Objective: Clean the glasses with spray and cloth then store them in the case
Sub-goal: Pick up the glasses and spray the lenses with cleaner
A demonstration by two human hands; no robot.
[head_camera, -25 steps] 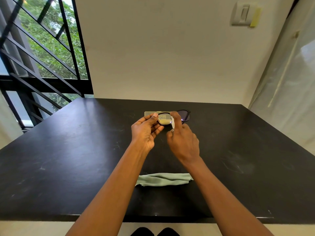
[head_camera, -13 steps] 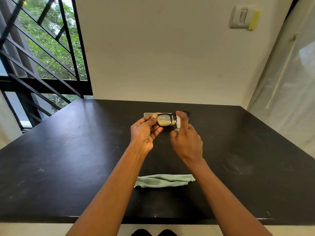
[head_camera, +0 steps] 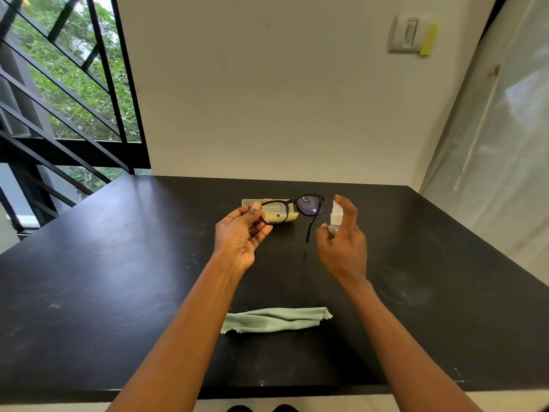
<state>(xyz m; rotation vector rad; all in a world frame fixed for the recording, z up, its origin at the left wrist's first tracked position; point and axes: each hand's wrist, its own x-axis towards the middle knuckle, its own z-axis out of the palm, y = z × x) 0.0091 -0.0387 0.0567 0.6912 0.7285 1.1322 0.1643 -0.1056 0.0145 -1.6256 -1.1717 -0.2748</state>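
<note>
1. The person stands at a black table point(head_camera: 118, 292) and holds the glasses point(head_camera: 292, 208) up above it. The left hand point(head_camera: 240, 236) pinches the frame at the left lens, thumb on top and fingers under.
2. The right hand point(head_camera: 341, 242) grips a small white spray bottle point(head_camera: 335, 215), fingers curled round it and the index finger on the top. The nozzle is just beside the right lens.
3. Small drops seem to sit already on the right lens, so I judge that spraying is the step in hand, and wiping and storing are not yet done.
4. To do it well, I think the nozzle should face the lens directly, and the left lens needs its share too. The left fingers should stay on the rim, not on the glass.
5. One temple hangs down free between the hands; it could swing into the bottle.
6. The case point(head_camera: 267, 211) lies on the table behind the glasses, partly seen through the left lens. I cannot tell if it is open.
7. The cloth point(head_camera: 276, 319) lies folded near the front edge, between the forearms, well apart from the hands.
8. There is much bare table to left and right. The wall is close behind the far edge.
</note>
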